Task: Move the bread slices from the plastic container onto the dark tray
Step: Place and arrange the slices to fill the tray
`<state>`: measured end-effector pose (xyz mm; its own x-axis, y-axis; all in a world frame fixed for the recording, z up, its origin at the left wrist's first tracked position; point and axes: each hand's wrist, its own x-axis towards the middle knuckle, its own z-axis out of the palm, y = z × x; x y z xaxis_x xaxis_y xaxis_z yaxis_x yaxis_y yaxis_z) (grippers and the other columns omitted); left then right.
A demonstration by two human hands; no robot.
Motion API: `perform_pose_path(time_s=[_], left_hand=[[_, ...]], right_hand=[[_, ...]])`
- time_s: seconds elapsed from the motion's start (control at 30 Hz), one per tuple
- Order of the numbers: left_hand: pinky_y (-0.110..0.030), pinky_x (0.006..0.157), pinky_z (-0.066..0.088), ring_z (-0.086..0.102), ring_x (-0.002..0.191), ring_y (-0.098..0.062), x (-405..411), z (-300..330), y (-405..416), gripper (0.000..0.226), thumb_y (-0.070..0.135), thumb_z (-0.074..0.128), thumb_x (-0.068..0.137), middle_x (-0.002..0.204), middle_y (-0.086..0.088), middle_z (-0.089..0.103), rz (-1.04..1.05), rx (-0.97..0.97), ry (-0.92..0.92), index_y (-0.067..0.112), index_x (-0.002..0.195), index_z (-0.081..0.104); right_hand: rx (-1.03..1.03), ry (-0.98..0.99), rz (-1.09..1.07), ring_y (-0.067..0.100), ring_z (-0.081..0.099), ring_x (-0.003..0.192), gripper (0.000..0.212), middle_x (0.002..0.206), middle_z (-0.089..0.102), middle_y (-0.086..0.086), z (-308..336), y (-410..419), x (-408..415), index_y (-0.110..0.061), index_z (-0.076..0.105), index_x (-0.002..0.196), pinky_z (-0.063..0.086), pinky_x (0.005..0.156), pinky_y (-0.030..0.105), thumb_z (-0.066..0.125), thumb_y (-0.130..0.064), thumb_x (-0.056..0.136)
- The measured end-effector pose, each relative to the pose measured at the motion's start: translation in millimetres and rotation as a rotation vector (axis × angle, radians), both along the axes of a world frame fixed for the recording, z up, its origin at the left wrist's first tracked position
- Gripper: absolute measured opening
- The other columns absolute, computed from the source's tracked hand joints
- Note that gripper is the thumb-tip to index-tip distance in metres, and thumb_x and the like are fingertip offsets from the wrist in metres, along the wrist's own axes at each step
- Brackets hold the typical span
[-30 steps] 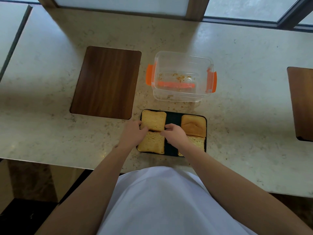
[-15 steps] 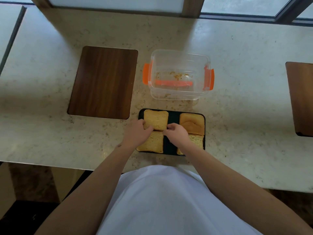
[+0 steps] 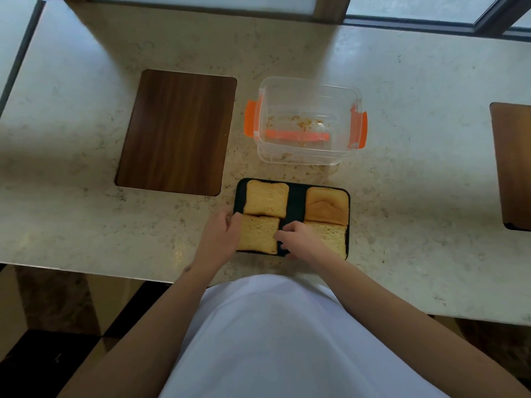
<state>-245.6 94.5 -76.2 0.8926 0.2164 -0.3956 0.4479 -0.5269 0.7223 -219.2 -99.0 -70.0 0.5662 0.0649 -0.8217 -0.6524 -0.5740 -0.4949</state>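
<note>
Bread slices (image 3: 267,199), all four, are now lying on the dark tray (image 3: 296,201) as both hands, shifting nearer, are pinching the near-left slice (image 3: 258,233), leaving the plastic container (image 3: 307,122) empty.

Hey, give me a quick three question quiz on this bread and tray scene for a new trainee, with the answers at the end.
1. How many bread slices lie on the tray?
2. True or false: the container still holds a full slice.
3. Which slice do both hands touch? A) far left B) near left C) far right

Key
1. Four, laid two by two.
2. False: only crumbs and orange parts show inside it.
3. B: the left hand is at the left edge of the near left slice, and the right hand is at its right edge, partly over the near right slice.
</note>
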Motion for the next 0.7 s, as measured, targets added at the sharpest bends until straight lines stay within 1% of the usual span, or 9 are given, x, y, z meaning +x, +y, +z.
perform_pose_path(time_s=[0.07,0.17,0.23,0.37,0.4,0.47,0.5,0.63,0.7], left_hand=[[-0.022,0.05,0.04,0.051,0.056,0.0,-10,-1,3,0.028,0.039,0.041,0.099,0.068,0.005,0.057,0.028,0.011,0.033,0.022,0.086,0.059],[-0.027,0.056,0.035,0.054,0.067,-0.005,-10,-3,0,0.028,0.04,0.041,0.101,0.076,0.003,0.061,0.056,0.01,0.114,0.021,0.089,0.058],[-0.027,0.055,0.034,0.054,0.068,-0.006,-5,-4,-3,0.027,0.039,0.043,0.1,0.078,0.004,0.061,0.069,0.008,0.145,0.018,0.096,0.06],[-0.024,0.056,0.037,0.055,0.071,-0.003,2,-6,-9,0.031,0.036,0.046,0.099,0.081,0.007,0.062,0.028,-0.003,0.179,0.017,0.12,0.058],[-0.024,0.055,0.039,0.055,0.069,-0.004,4,-6,-11,0.032,0.035,0.047,0.099,0.079,0.006,0.063,0.012,-0.005,0.181,0.015,0.122,0.058],[-0.025,0.055,0.042,0.055,0.064,-0.006,6,-7,-14,0.033,0.035,0.048,0.099,0.075,0.004,0.063,-0.006,-0.005,0.188,0.014,0.121,0.059],[-0.025,0.055,0.042,0.054,0.064,-0.006,7,-8,-15,0.033,0.035,0.049,0.099,0.074,0.004,0.062,-0.014,-0.001,0.191,0.013,0.122,0.059],[-0.02,0.058,0.039,0.053,0.067,-0.002,7,-6,-17,0.041,0.034,0.051,0.098,0.076,0.013,0.057,0.002,0.038,0.124,0.011,0.132,0.057],[-0.018,0.06,0.038,0.053,0.072,0.0,11,-4,-16,0.046,0.031,0.051,0.098,0.091,0.011,0.062,0.012,0.039,0.095,0.01,0.14,0.052]], right_hand=[[0.002,0.005,0.03,0.028,0.067,0.103,0.038,0.113,0.065,0.013,-3,5,-7,-0.012,0.059,0.121,0.057,0.092,0.051,0.063,-0.036,0.092],[0.005,-0.001,0.034,0.018,0.065,0.098,0.035,0.109,0.064,0.001,-3,4,-7,-0.019,0.057,0.119,0.058,0.091,0.047,0.062,-0.04,0.091],[0.01,-0.006,0.035,0.018,0.065,0.096,0.035,0.107,0.065,0.001,-3,4,-5,-0.02,0.058,0.118,0.058,0.09,0.047,0.062,-0.04,0.09],[-0.004,-0.013,0.036,0.029,0.067,0.101,0.034,0.112,0.068,0.015,1,1,-7,-0.012,0.062,0.114,0.057,0.091,0.053,0.063,-0.037,0.09],[-0.008,-0.012,0.033,0.032,0.067,0.103,0.035,0.114,0.068,0.019,2,-1,-8,-0.01,0.062,0.113,0.056,0.091,0.055,0.063,-0.036,0.09],[-0.018,-0.017,0.025,0.041,0.065,0.107,0.048,0.12,0.065,0.027,3,-6,-7,0.003,0.061,0.12,0.054,0.092,0.059,0.063,-0.034,0.09],[-0.021,-0.02,0.025,0.042,0.064,0.107,0.051,0.12,0.065,0.029,3,-7,-7,0.004,0.06,0.124,0.053,0.093,0.059,0.063,-0.034,0.09],[-0.022,-0.011,0.049,0.031,0.067,0.102,0.046,0.112,0.067,0.018,1,-12,-3,-0.006,0.061,0.126,0.057,0.091,0.05,0.063,-0.037,0.092],[-0.008,-0.008,0.018,0.025,0.067,0.098,0.048,0.108,0.066,0.011,-1,-14,2,-0.008,0.057,0.132,0.061,0.084,0.041,0.063,-0.036,0.093]])
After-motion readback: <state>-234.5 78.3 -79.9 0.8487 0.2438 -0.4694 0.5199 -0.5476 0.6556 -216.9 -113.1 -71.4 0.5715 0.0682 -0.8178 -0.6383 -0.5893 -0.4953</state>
